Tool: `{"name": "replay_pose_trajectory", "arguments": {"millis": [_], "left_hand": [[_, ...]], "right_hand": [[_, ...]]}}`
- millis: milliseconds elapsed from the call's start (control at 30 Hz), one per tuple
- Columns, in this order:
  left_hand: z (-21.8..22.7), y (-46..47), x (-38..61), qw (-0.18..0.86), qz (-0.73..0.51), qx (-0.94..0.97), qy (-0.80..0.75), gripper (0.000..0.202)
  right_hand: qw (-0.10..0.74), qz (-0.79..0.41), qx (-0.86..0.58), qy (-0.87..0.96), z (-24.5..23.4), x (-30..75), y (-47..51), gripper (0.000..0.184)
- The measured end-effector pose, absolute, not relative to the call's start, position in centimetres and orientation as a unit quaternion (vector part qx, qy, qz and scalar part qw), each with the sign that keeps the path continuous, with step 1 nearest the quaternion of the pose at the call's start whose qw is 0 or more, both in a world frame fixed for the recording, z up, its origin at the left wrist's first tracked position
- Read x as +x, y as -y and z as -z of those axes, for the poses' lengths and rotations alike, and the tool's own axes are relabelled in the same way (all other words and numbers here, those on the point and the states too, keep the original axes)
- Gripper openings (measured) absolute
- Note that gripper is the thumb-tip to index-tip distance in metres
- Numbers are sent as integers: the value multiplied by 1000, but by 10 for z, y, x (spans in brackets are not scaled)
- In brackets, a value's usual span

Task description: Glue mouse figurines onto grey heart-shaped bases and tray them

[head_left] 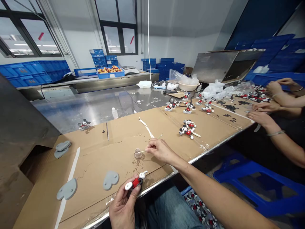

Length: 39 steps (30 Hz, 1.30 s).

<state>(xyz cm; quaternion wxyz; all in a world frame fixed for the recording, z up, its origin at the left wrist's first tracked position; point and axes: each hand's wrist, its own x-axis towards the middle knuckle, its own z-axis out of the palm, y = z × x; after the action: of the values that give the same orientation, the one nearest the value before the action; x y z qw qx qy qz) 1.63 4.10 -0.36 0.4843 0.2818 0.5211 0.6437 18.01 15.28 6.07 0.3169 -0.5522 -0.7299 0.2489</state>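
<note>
My left hand (124, 206) is closed around a small red and white mouse figure part (135, 182), held over the table's front edge. My right hand (160, 150) pinches a thin stick (142, 151) whose tip reaches into a small clear cup (137, 153) on the cardboard (119, 133). Dark specks lie on the cardboard just below the cup. Two finished mouse figures (187, 128) lie further right on the cardboard.
Grey heart-shaped bases (111, 179) (67, 189) (62, 148) lie on the cardboard at left. More mouse figures (188, 106) and a small white bottle (114, 112) sit further back. Other people's hands (262, 117) work at the right. A blue stool (252, 184) stands below right.
</note>
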Motion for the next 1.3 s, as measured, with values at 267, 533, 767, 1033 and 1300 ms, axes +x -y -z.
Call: {"name": "replay_pose_trajectory", "arguments": {"millis": [267,533,767,1033,1300], "left_hand": [[12,-42,9,492,-644,275,-517,38],[16,-43,7,505,-658,264,-493,34],[17,-44,6,500,-669,255,-487,35],[16,-46,8,487,-682,240,-489,36],[19,-49,9,478,-696,223,-486,38]], "right_hand": [[331,-399,-502,692,-93,188,-108,10],[294,-331,-481,757,-91,186,-97,14],[284,-283,-466,789,-99,185,-90,11],[339,-215,-504,765,-89,183,-112,11],[274,-97,-552,782,-63,176,-150,11]]}}
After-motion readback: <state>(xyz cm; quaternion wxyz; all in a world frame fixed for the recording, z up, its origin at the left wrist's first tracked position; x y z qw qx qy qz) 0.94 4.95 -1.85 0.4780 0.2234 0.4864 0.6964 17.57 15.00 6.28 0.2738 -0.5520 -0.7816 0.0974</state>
